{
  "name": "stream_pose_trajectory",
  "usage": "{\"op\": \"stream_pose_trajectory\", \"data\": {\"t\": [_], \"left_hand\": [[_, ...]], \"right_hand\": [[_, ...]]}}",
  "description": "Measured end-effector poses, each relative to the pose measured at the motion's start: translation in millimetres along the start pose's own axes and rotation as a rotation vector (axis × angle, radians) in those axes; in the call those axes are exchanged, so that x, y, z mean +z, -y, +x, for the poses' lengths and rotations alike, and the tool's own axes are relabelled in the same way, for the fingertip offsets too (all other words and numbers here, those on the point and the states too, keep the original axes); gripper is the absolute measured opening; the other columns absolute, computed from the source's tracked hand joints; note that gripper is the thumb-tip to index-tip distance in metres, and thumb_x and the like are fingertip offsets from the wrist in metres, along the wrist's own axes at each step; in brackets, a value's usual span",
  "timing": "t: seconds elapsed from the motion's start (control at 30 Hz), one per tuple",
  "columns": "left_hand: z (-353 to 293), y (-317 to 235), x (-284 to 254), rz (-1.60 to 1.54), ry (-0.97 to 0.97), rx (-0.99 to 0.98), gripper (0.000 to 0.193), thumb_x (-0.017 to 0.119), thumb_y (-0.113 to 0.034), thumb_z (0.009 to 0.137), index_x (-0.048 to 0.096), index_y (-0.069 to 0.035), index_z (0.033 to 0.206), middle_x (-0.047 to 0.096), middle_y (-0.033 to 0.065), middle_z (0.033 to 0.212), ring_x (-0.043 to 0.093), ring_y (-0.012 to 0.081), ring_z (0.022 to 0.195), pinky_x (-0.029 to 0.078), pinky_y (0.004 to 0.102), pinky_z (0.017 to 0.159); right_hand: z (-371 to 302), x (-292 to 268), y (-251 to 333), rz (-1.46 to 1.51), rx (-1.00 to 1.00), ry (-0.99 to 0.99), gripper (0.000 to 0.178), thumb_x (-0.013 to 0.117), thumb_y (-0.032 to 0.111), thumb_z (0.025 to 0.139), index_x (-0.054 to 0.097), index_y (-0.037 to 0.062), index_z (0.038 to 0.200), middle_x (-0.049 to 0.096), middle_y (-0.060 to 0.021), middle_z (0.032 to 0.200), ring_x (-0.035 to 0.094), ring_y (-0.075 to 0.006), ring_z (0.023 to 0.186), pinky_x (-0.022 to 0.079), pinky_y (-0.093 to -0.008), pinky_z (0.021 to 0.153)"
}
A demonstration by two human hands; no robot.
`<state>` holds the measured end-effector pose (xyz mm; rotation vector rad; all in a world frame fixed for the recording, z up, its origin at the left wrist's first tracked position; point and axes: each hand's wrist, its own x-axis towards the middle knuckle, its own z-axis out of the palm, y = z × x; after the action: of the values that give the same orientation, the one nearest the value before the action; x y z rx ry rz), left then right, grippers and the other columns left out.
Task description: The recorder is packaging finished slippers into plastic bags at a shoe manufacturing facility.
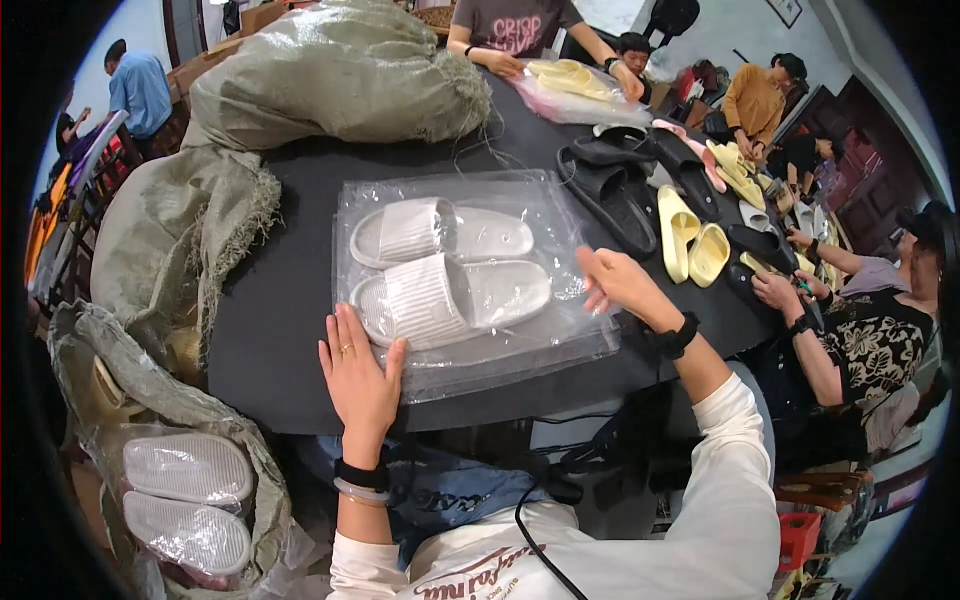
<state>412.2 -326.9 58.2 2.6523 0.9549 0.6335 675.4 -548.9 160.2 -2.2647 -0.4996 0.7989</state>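
Pair of pale grey slippers (425, 300) lies side by side, soles down, mid-tabletop (290, 345), toes to my left, over layered clear plastic (575, 350); cannot tell whether a film also covers them. Left hand (360, 380) spread flat, fingertips at the nearer slipper's toe and the plastic's edge, gripping nothing. Right hand (622, 283) half curled and blurred at the right edge; cannot tell if it pinches plastic. Slippers look light, foamy, springy, hard to damage; best hold likely across both ribbed straps, or around the soles' sides, squeezing the pair together. Plastic looks thin, limp, slippery, apt to crease and slide; probably best pinched at a corner, palm weighting the opposite side.
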Motion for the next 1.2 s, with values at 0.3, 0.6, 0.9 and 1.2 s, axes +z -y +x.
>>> {"op": "stream_pose_trajectory", "data": {"t": [0.3,0.6,0.9,1.2], "left_hand": [[-0.8,-1.9,-5.0,0.008,0.013,-0.012,0.072,0.043,-0.048,0.09,0.026,0.002,0.139,0.031,0.0172,0.144,0.024,0.0301,0.136,0.017,0.0437,0.11],[-2.8,3.9,0.9,0.031,0.024,-0.036,0.073,0.044,-0.047,0.09,0.025,0.002,0.14,0.029,0.017,0.145,0.023,0.0301,0.136,0.016,0.0434,0.11],[-1.4,3.2,-1.1,-0.001,-0.03,-0.009,0.074,0.048,-0.045,0.088,0.026,0.003,0.139,0.03,0.0198,0.143,0.027,0.0339,0.133,0.019,0.047,0.108],[-4.0,2.4,-8.4,-0.028,0.035,-0.029,0.086,0.049,-0.055,0.083,0.024,0.004,0.139,0.028,0.0205,0.144,0.022,0.0317,0.136,0.016,0.0453,0.11]], "right_hand": [[37.7,7.7,-30.8,0.815,0.029,0.152,0.046,0.059,0.026,0.089,0.044,-0.0054,0.119,0.055,-0.0121,0.098,0.059,-0.0218,0.085,0.049,-0.0275,0.076],[29.7,-5.9,10.1,1.182,-0.034,0.477,0.041,0.031,0.028,0.097,0.05,-0.0018,0.117,0.059,-0.0146,0.112,0.061,-0.0159,0.077,0.052,-0.0238,0.064],[-6.9,-10.8,39.3,0.165,-0.195,1.015,0.054,0.052,0.023,0.092,0.033,0.0008,0.137,0.062,-0.0172,0.108,0.049,-0.0084,0.053,0.041,-0.0169,0.046],[66.8,40.1,61.6,-0.536,-0.715,0.475,0.064,0.064,0.035,0.084,0.039,0.0075,0.136,0.042,-0.0173,0.136,0.035,-0.0285,0.129,0.03,-0.0356,0.105]]}}
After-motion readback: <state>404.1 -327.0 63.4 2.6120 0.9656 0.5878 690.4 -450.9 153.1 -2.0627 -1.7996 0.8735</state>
